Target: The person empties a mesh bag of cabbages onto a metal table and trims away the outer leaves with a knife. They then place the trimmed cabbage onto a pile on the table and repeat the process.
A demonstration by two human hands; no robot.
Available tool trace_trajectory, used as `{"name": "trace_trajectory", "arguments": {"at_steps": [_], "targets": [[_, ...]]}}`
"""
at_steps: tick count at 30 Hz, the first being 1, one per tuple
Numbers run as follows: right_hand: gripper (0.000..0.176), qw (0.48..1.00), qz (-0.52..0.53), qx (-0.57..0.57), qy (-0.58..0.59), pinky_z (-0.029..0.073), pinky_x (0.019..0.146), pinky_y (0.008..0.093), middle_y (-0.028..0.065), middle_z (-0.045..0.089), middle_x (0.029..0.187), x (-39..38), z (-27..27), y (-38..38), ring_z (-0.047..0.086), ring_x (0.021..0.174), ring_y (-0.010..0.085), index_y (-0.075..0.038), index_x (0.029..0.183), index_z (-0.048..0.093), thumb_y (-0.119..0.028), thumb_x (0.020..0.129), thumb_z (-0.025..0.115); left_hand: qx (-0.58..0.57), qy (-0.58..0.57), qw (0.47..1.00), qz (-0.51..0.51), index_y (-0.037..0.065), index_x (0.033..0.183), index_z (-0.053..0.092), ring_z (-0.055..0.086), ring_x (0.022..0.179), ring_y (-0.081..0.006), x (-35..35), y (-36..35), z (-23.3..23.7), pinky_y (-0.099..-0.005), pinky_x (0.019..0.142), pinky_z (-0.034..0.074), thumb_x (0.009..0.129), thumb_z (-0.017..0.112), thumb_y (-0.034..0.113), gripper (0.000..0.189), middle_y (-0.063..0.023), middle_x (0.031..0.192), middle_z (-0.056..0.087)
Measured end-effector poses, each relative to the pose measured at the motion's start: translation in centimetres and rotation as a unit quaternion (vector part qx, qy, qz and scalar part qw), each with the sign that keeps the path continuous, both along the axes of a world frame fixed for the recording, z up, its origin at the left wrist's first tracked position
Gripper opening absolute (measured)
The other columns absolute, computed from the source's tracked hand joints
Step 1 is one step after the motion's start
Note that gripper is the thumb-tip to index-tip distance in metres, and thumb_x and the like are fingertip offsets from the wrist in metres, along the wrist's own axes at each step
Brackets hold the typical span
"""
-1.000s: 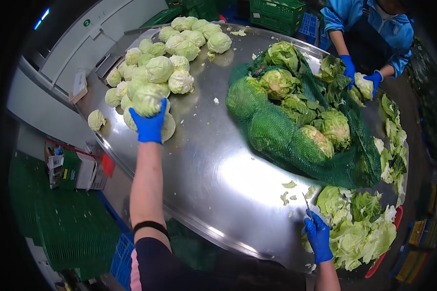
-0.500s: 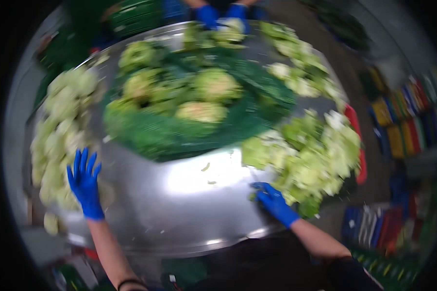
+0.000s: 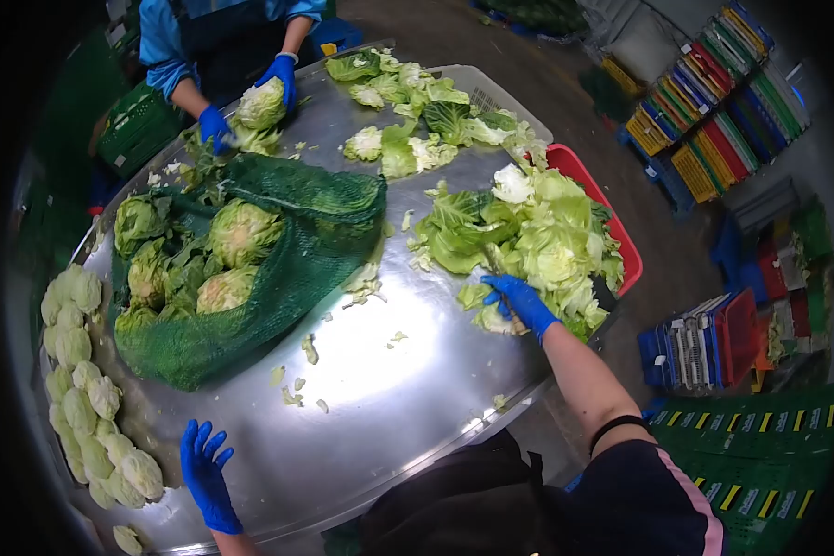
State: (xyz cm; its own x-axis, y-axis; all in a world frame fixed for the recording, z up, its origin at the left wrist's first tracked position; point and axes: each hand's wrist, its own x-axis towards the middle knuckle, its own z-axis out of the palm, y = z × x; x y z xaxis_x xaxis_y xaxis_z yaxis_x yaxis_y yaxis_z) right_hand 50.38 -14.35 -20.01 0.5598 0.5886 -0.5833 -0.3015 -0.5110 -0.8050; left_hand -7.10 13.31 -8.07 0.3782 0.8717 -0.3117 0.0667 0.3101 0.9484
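Observation:
My left hand (image 3: 208, 474), in a blue glove, is raised over the near left of the steel table (image 3: 278, 463), its fingers spread and holding nothing. To its left lie several trimmed pale cabbages (image 3: 88, 408) in a long heap. At the right, my blue-gloved right hand (image 3: 521, 304) is at the near edge of a pile of loose cabbage leaves (image 3: 556, 236). Its fingers are curled, and what they hold, if anything, cannot be made out. Between the hands and farther off, a green mesh bag (image 3: 204, 357) lies open around several untrimmed cabbages (image 3: 241, 232).
Across the table a co-worker's blue-gloved hands (image 3: 283, 79) hold a cabbage (image 3: 261, 104). More leaves (image 3: 417, 116) lie at the far edge. A red crate (image 3: 625, 250) stands against the table's right side. Leaf scraps (image 3: 309, 349) dot the steel. Stacked crates (image 3: 704, 338) stand at the right.
The view has swung round, so the bag and leaves appear shifted left and up. My left hand is now apart from the trimmed cabbages, still open. My right hand is against the leaf pile.

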Motion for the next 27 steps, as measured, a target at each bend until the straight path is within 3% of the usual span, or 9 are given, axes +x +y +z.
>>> {"name": "trace_trajectory", "arguments": {"at_steps": [10,12,14,16,19,20,21,23,27], "targets": [[0.032,0.989,-0.07,-0.023,-0.13,0.037,0.039,0.0271,0.0049,0.063,0.073,15.8,0.0,-2.0,0.043,0.043,0.0103,-0.011,0.101,0.061,-0.041,0.09,0.056,0.074,-0.032,0.995,0.066,0.001,0.137,0.042,0.055,0.116,-0.0274,9.4,-1.7,2.4,-0.0379,0.091,0.048,0.094,0.05,0.029,0.051,-0.0165,0.13,0.053],[0.033,0.96,-0.163,0.008,-0.227,0.035,0.036,0.0266,0.0029,0.059,0.067,15.1,-0.3,-1.2,0.042,0.04,0.0097,-0.009,0.102,0.06,-0.04,0.092,0.055,0.141,-0.018,0.987,0.071,0.0,0.136,0.043,0.054,0.119,-0.0262,12.4,-0.4,2.8,-0.0371,0.096,0.045,0.092,0.056,0.023,0.051,-0.0159,0.13,0.054],[0.029,0.957,-0.203,0.066,-0.196,0.032,0.035,0.0236,-0.0001,0.056,0.068,12.8,0.7,0.0,0.038,0.037,0.0074,-0.01,0.11,0.059,-0.034,0.093,0.057,0.21,0.001,0.976,0.061,0.0,0.136,0.043,0.051,0.122,-0.025,15.2,1.3,3.0,-0.0361,0.101,0.04,0.09,0.059,0.018,0.052,-0.0147,0.132,0.053],[0.036,0.966,-0.128,0.105,-0.201,0.031,0.036,0.0214,-0.0021,0.057,0.069,10.3,-0.4,0.5,0.04,0.041,0.0046,-0.01,0.122,0.057,-0.028,0.092,0.06,0.281,0.041,0.957,0.053,0.0,0.138,0.041,0.045,0.127,-0.0245,18.3,2.9,3.4,-0.0357,0.106,0.035,0.089,0.061,0.017,0.055,-0.0142,0.137,0.047],[0.037,0.985,0.012,0.091,-0.145,0.045,0.063,0.0211,0.0002,0.065,0.089,4.0,3.1,2.2,0.052,0.065,0.0049,-0.002,0.126,0.055,-0.018,0.093,0.059,0.378,0.136,0.914,0.052,0.0,0.14,0.036,0.038,0.133,-0.0272,21.1,6.0,2.8,-0.0373,0.109,0.031,0.09,0.062,0.023,0.061,-0.0164,0.144,0.038],[0.037,0.966,0.034,0.141,-0.212,0.048,0.066,0.0248,0.0005,0.066,0.088,2.0,2.3,3.5,0.054,0.067,0.0079,-0.003,0.125,0.057,-0.02,0.093,0.06,0.431,0.208,0.877,0.049,-0.001,0.142,0.032,0.034,0.135,-0.0298,21.4,6.7,1.8,-0.0388,0.11,0.029,0.091,0.062,0.029,0.066,-0.0186,0.148,0.033],[0.037,0.956,0.107,0.109,-0.251,0.048,0.068,0.0251,0.0031,0.067,0.088,0.4,3.0,4.4,0.055,0.069,0.0075,-0.004,0.123,0.059,-0.022,0.091,0.062,0.428,0.21,0.877,0.058,-0.001,0.142,0.032,0.034,0.135,-0.0298,21.3,7.4,0.0,-0.0388,0.11,0.029,0.091,0.062,0.029,0.066,-0.0186,0.148,0.033],[0.035,0.936,0.193,0.1,-0.277,0.05,0.073,0.0251,0.0065,0.069,0.092,-3.4,6.4,8.1,0.062,0.078,0.0091,-0.008,0.122,0.06,-0.02,0.089,0.063,0.409,0.392,0.817,0.108,-0.003,0.144,0.025,0.03,0.137,-0.0366,20.7,8.9,-3.2,-0.0412,0.111,0.027,0.09,0.061,0.04,0.078,-0.0253,0.149,0.025],[0.04,0.884,0.25,0.301,-0.255,0.051,0.078,0.0288,0.0082,0.069,0.104,-10.4,10.5,17.6,0.067,0.089,0.0159,-0.008,0.125,0.057,-0.01,0.086,0.064,0.292,0.387,0.867,0.111,-0.01,0.142,0.022,0.033,0.134,-0.0412,20.3,4.7,-3.6,-0.0414,0.109,0.029,0.085,0.064,0.049,0.092,-0.0334,0.143,0.031]]}}
